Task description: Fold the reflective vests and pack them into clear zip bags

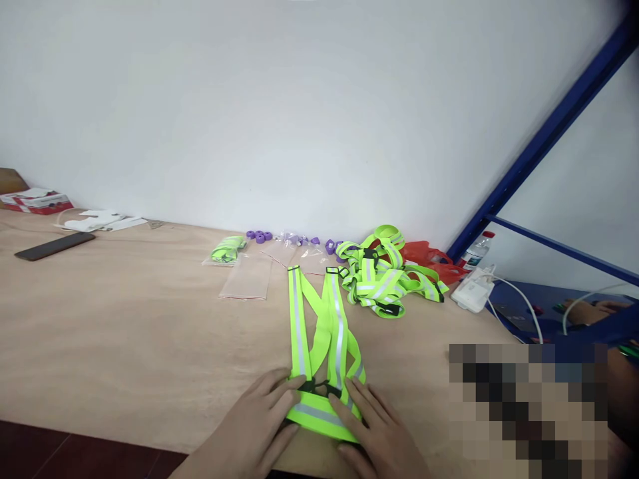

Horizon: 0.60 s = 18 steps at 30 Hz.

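Observation:
A neon-yellow reflective strap vest [319, 332] lies stretched out flat on the wooden table [124, 332], its straps running away from me. My left hand [254, 426] rests flat on the vest's near waistband at its left side, fingers stretched out. My right hand [379, 432] lies flat on the band's right side, fingers spread. A black buckle [317, 386] sits between the two hands' fingertips. Neither hand grips anything.
A tangled heap of the same vests [382, 276] lies behind, beside a red bag [429, 256]. A bagged vest [227, 251], empty clear bags [248, 279], purple rings [259, 235], a white charger [472, 289], a dark phone [54, 245] and a blue rack post [544, 136] are around.

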### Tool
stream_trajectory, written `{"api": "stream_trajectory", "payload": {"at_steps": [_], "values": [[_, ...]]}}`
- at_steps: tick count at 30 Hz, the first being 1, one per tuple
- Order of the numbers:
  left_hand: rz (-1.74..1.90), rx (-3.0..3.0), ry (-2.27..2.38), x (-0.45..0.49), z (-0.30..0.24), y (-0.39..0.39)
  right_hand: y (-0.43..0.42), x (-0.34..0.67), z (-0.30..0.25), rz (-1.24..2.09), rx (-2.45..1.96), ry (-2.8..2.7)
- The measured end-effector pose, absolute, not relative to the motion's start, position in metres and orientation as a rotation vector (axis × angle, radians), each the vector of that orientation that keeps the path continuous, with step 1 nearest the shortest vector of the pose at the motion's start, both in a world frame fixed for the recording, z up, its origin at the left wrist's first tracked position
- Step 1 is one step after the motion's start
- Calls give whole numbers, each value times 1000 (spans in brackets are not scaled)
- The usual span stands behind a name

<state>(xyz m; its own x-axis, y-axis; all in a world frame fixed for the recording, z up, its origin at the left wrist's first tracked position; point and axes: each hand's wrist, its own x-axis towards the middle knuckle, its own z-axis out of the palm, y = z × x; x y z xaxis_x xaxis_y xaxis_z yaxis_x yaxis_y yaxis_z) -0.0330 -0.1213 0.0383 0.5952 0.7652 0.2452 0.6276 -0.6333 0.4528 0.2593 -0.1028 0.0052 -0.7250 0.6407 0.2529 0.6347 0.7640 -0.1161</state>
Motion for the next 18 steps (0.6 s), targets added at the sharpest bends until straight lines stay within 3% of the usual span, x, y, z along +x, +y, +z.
{"api": "stream_trajectory", "payload": {"at_steps": [9, 18], "values": [[443, 2495, 1154, -34, 40, -125, -107, 261, -6, -371, -859, -2651], [427, 2572, 1220, -28, 48, -124, -105, 258, 8, -461, -843, -2698]]}}
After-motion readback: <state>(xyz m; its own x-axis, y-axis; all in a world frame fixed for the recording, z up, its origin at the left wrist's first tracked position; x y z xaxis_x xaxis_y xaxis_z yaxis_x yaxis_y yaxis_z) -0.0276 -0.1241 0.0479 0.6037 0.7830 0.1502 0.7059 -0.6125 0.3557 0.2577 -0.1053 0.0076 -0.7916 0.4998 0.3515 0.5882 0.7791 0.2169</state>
